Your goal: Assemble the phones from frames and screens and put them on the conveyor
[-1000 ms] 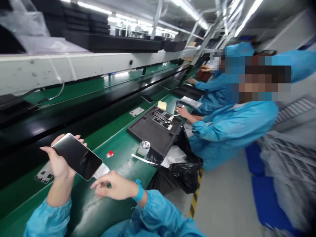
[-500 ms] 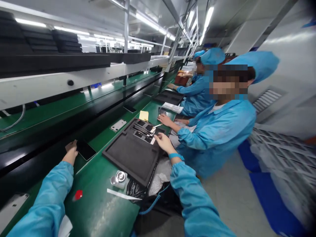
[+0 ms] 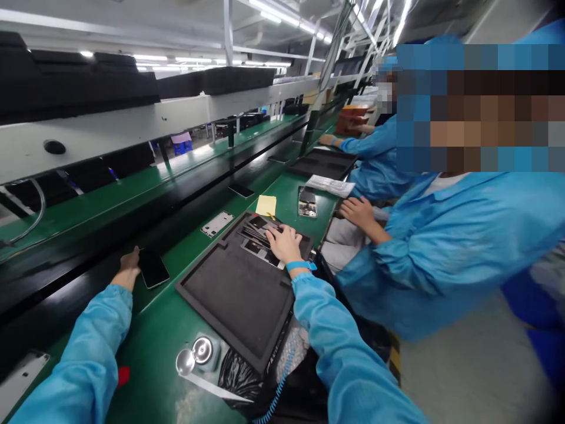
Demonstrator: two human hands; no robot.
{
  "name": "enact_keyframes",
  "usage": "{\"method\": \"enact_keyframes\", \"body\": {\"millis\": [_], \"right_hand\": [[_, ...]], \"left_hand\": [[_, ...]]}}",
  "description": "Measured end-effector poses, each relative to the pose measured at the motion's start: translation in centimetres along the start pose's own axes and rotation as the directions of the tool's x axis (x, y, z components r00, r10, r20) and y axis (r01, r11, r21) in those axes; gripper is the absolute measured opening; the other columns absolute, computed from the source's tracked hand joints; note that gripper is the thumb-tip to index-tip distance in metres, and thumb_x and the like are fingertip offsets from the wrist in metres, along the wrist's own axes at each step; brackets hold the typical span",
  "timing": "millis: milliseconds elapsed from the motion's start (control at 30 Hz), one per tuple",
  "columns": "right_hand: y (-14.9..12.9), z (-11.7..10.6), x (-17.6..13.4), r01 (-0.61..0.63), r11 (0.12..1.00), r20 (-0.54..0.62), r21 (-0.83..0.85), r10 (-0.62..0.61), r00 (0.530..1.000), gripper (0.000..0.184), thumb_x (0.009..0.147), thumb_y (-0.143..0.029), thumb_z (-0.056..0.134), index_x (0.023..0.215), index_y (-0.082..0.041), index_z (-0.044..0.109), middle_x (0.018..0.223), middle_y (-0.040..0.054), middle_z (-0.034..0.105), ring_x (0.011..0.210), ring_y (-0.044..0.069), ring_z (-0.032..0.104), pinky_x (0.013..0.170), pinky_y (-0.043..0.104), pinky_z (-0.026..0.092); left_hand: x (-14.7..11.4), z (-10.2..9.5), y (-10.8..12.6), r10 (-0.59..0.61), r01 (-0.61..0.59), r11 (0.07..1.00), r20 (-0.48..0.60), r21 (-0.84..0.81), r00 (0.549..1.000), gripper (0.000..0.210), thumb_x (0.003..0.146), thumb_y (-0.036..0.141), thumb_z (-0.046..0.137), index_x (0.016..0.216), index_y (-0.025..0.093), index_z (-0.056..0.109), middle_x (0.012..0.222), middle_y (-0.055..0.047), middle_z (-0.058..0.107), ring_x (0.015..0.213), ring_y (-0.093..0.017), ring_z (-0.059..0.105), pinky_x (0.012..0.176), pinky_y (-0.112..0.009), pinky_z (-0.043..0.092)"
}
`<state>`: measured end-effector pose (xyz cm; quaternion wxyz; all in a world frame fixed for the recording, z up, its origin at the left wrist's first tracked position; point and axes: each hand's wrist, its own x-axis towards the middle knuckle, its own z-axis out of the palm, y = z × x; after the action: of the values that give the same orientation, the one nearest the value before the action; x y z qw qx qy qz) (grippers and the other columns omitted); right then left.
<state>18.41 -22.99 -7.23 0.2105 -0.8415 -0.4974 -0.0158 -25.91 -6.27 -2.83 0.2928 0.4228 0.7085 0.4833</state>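
My left hand [image 3: 127,268] reaches over the dark conveyor belt at the left. Its thumb lies at the left edge of a black smartphone [image 3: 153,270], and the hand looks closed on that edge; the fingers beneath are hard to see. My right hand [image 3: 285,244] is over the far end of a black foam tray [image 3: 238,288]. Its bent fingers are spread above several thin dark slabs [image 3: 255,227], apparently phone parts, and seem to touch them. A flat phone part [image 3: 258,252] lies beside that hand. The fingertips' contact is partly hidden.
Yellow sticky notes [image 3: 265,205] and an opened phone [image 3: 307,201] lie past the tray. A white phone frame [image 3: 217,224] sits left of it. Nearer stands a bottle with an open metal lid [image 3: 203,350], beside a blue coiled cord [image 3: 282,380]. A co-worker's hand [image 3: 359,212] is at right.
My right hand has moved from the tray's right edge onto the thin dark slabs. My left hand stays at the smartphone. The co-worker's hand has drawn back, and the view has turned left.
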Motion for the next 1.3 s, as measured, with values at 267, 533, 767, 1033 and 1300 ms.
{"method": "enact_keyframes", "body": {"millis": [267,533,767,1033,1300], "right_hand": [[1.0,0.7,0.4,0.06,0.998,-0.009,-0.023,-0.06,0.998,0.05,0.113,-0.045,0.048,0.154,-0.023,0.066,0.151,0.0212,0.063,0.133,0.038,0.048,0.103,0.047,0.035],[1.1,1.1,-0.2,0.096,0.995,-0.02,0.003,-0.096,0.995,0.084,0.098,-0.063,0.068,0.164,-0.015,0.047,0.154,0.0241,0.061,0.14,0.04,0.048,0.108,0.05,0.036],[1.2,0.5,-0.3,0.095,0.995,0.01,-0.013,-0.094,0.995,0.068,0.097,-0.047,0.071,0.153,-0.014,0.054,0.155,0.0217,0.063,0.144,0.038,0.05,0.113,0.047,0.037],[-0.6,-1.7,-1.0,0.004,0.999,0.079,0.047,-0.008,0.997,0.049,0.095,-0.037,0.079,0.136,-0.014,0.064,0.129,0.0236,0.076,0.125,0.039,0.069,0.104,0.047,0.05],[-4.9,-5.1,-0.4,-0.1,0.913,0.321,0.397,-0.036,0.946,0.025,0.069,-0.02,0.091,0.07,-0.021,0.066,0.065,0.0047,0.069,0.076,0.029,0.076,0.07,0.037,0.06]], "left_hand": [[0.2,3.2,3.3,0.011,-0.046,0.973,0.155,0.228,0.988,0.043,0.105,0.039,0.073,0.141,0.017,0.067,0.142,-0.013,0.067,0.123,-0.029,0.07,0.103,-0.051,0.062],[-5.8,12.8,6.4,0.322,-0.414,0.908,0.541,0.055,0.777,0.046,0.104,0.04,0.073,0.142,0.016,0.066,0.144,-0.015,0.066,0.124,-0.029,0.07,0.104,-0.052,0.062],[-10.4,17.0,6.5,0.49,-0.447,0.858,0.667,-0.253,0.561,0.044,0.106,0.039,0.071,0.143,0.017,0.065,0.142,-0.014,0.067,0.121,-0.028,0.07,0.101,-0.05,0.063],[-8.4,9.9,8.0,0.524,-0.444,0.85,0.537,-0.282,0.661,0.046,0.1,0.04,0.078,0.138,0.015,0.067,0.135,-0.015,0.07,0.122,-0.03,0.069,0.108,-0.053,0.058],[-11.6,-8.5,5.1,0.482,-0.327,0.822,0.262,-0.467,0.836,0.11,0.053,0.042,0.104,0.146,0.022,0.049,0.111,-0.007,0.072,0.113,-0.028,0.069,0.108,-0.041,0.052]]}}
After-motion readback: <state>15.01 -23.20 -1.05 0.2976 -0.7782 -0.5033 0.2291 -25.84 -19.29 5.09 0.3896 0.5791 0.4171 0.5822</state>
